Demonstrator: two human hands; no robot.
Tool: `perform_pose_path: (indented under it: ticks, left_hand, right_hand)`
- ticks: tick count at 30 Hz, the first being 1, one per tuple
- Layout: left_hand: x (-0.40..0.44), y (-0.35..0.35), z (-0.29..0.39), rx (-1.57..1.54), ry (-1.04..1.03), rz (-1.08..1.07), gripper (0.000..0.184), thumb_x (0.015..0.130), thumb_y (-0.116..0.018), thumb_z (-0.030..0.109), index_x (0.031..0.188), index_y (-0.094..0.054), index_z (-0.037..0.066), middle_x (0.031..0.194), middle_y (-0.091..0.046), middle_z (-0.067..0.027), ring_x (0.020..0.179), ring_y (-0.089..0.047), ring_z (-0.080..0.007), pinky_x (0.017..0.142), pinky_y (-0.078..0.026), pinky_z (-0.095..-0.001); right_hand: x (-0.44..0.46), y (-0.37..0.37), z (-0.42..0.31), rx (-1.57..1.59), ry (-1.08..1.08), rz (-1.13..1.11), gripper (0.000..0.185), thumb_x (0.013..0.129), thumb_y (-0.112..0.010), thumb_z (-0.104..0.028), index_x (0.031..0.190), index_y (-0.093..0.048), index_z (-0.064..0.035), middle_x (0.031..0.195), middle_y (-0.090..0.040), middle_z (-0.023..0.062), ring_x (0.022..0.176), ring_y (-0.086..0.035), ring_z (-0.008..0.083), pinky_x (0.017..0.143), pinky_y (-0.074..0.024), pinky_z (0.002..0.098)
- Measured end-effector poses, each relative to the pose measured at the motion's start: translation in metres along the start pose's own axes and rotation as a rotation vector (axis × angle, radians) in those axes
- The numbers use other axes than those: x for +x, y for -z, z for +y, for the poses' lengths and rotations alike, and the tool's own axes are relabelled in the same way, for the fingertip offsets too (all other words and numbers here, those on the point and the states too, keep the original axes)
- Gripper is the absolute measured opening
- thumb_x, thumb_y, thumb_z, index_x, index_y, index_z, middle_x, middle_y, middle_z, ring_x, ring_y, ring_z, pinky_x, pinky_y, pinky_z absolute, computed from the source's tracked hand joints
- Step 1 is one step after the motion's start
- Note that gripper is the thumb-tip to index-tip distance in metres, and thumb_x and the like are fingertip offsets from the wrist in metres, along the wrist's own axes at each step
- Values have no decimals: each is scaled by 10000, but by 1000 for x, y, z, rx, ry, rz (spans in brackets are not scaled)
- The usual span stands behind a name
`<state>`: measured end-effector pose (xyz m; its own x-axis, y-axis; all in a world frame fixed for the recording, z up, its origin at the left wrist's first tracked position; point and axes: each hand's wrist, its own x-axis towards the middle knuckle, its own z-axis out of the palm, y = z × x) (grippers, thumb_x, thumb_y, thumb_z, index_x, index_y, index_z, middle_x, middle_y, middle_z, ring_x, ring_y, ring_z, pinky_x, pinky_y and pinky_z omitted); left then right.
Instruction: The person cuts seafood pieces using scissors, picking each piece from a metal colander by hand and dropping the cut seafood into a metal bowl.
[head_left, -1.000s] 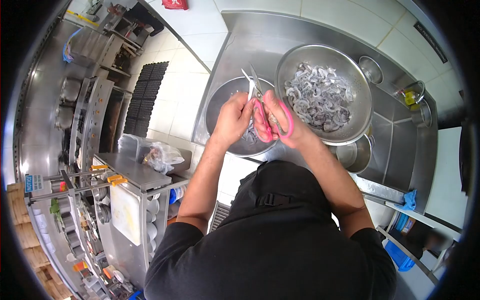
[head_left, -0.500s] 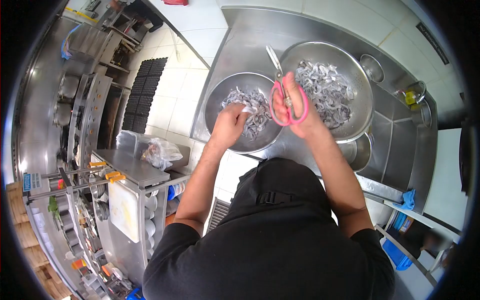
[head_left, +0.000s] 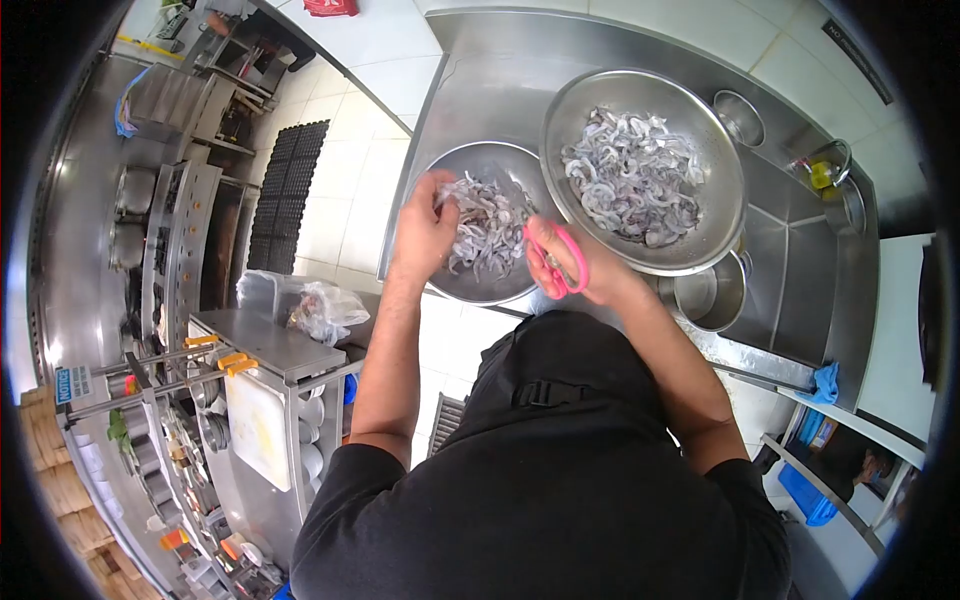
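My left hand (head_left: 425,232) is over the near-left side of the bowl (head_left: 490,158), wrist across the rim, fingers curled in loosely beside the shrimp (head_left: 487,238). Something pale shows at the fingertips, but I cannot tell whether I have a shrimp pinched there or how wide the gap between finger and thumb is.

My right hand (head_left: 602,276) is closed around the scissors (head_left: 580,266), fingers wrapped about the pink loops. The blades point away from me, up over the right side of the bowl; how far apart they stand I cannot make out. Held so, they seem ready to hand without blocking the left, and anything that drops from them should land in the bowl.

The bowl sits on the counter (head_left: 480,80), right in front of my left arm, which probably spares me reaching. Just beside it, on my right, is the colander (head_left: 724,190) with more shrimp (head_left: 635,180) heaped in it. It overhangs the pot (head_left: 730,308) and the sink (head_left: 800,280) edge, perhaps so that drips fall that way. What bears its weight is hidden.
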<state>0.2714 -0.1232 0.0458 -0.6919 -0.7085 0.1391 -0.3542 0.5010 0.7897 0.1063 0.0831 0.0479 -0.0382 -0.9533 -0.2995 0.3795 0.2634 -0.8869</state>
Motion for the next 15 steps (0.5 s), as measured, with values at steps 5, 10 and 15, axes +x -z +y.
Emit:
perform_pose_path:
  ticks: [5,10,15]
  left_hand:
    - [4,12,24,-97,7,44,313,1014,-611,48,1305,-513,-10,1037,-747,-164,873,-713,-213,789,-560,-327]
    - [8,18,27,-75,29,35,262,1019,-632,67,1256,-570,-26,949,-756,-134,832,-699,-162,762,-556,-305]
    - [1,9,36,-113,28,46,204,1042,-653,79,1200,-624,-48,966,-736,-81,826,-668,-103,749,-550,-271]
  right_hand:
    - [-4,-8,4,-104,-67,-34,682,1052,-494,-704,773,-565,-85,591,-528,17,512,-537,130,498,-429,293]
    - [-5,-14,1,-183,-53,-54,677,1053,-527,-679,736,-565,-81,587,-539,16,506,-546,127,498,-430,292]
    - [-4,-20,-7,-250,-59,-39,663,1049,-555,-662,726,-568,-83,589,-535,4,516,-558,116,500,-429,285]
